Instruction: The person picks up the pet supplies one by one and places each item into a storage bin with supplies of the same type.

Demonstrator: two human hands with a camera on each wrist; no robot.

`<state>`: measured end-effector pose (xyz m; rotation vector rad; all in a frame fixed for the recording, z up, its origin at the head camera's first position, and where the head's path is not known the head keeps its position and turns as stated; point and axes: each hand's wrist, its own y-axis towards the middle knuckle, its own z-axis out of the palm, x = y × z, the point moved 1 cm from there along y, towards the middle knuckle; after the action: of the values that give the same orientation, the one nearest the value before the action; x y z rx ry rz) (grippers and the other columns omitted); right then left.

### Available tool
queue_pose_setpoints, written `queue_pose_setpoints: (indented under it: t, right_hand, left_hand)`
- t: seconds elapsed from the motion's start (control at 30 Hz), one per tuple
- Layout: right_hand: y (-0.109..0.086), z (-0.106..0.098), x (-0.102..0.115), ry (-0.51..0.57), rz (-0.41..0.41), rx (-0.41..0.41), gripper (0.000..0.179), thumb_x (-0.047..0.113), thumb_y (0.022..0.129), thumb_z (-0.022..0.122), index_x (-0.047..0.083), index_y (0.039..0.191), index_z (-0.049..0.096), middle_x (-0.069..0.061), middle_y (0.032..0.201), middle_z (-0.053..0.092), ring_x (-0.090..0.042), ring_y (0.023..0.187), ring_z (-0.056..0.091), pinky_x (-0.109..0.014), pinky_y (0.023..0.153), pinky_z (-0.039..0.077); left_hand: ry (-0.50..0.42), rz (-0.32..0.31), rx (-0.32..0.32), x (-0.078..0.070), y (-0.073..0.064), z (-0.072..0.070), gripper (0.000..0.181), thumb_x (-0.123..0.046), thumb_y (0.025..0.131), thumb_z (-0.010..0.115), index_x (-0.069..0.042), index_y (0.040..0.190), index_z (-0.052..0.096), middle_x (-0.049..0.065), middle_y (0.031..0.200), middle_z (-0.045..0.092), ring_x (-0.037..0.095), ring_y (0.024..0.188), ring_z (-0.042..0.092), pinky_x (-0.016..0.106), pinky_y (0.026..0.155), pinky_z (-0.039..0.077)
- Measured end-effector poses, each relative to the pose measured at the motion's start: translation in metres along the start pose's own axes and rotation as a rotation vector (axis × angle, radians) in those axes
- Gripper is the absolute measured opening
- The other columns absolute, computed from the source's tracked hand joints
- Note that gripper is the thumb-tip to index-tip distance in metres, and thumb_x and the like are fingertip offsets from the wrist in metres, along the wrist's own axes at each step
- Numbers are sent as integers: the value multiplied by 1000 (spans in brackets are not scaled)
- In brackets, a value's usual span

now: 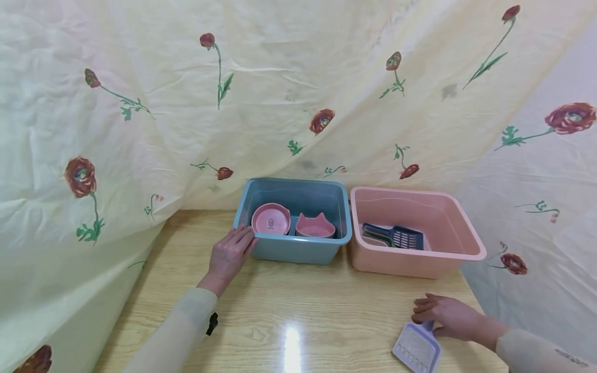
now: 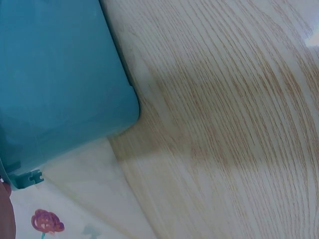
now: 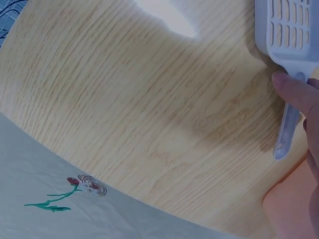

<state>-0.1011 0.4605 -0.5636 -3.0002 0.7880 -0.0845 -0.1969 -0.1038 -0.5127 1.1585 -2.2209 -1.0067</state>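
Observation:
My left hand [image 1: 233, 251] rests on the front left corner of the blue bin [image 1: 294, 253], fingers over its rim; the left wrist view catches just a sliver of that hand beside the bin's wall [image 2: 65, 89]. Inside the bin are a round pink dish [image 1: 271, 219] and a pink bowl with cat ears [image 1: 314, 227]. At the front right, my right hand [image 1: 448, 315] holds a lilac litter scoop [image 1: 416, 348] by its handle. In the right wrist view, the thumb lies across the handle [image 3: 288, 132] near the slotted head.
A pink bin [image 1: 396, 262] stands just right of the blue one, with dark slotted litter scoops [image 1: 407, 238] inside. Both bins sit at the back of the wooden table [image 1: 280, 300]. Floral cloth [image 1: 270, 103] hangs behind and at the sides.

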Motion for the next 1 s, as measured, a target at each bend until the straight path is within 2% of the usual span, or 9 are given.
queue_pose_setpoints:
  t: [0.3, 0.5, 0.67, 0.87, 1.0]
  right_hand:
    - [10, -1, 10, 31, -22, -4, 37, 22, 70, 82, 23, 106, 73, 2, 104, 72, -22, 97, 67, -53, 81, 54]
    - [21, -4, 21, 106, 2, 30, 36, 18, 74, 80, 25, 109, 72, 3, 105, 72, -18, 96, 68, -52, 78, 56]
    - [33, -8, 30, 176, 29, 48, 34, 18, 80, 77, 24, 113, 71, 4, 107, 72, -16, 96, 68, -45, 75, 58]
    - [48, -11, 42, 281, 37, -17, 30, 20, 84, 73, 17, 114, 71, 5, 105, 72, -10, 92, 68, -32, 70, 59]
    - [61, -14, 49, 354, 62, -77, 29, 22, 86, 73, 16, 115, 71, 7, 104, 72, -6, 91, 68, -29, 69, 59]
  left_hand:
    - [-12, -3, -9, 1, 1, 0, 37, -21, 76, 82, -7, 108, 72, 12, 107, 72, 30, 102, 68, 47, 85, 55]
    - [-30, -10, -14, 1, 1, -2, 36, -21, 77, 81, -7, 108, 72, 12, 107, 72, 30, 103, 68, 47, 86, 55]
    - [-35, -11, -14, 1, 2, -2, 37, -21, 75, 82, -7, 108, 72, 12, 107, 72, 30, 102, 68, 47, 85, 55]
    - [-35, -8, -11, 1, 1, -2, 36, -21, 76, 82, -7, 108, 72, 12, 108, 72, 30, 102, 68, 47, 86, 55]
    - [-35, -5, -15, 1, 0, 0, 36, -21, 76, 82, -7, 108, 72, 13, 107, 72, 31, 102, 68, 47, 85, 55]
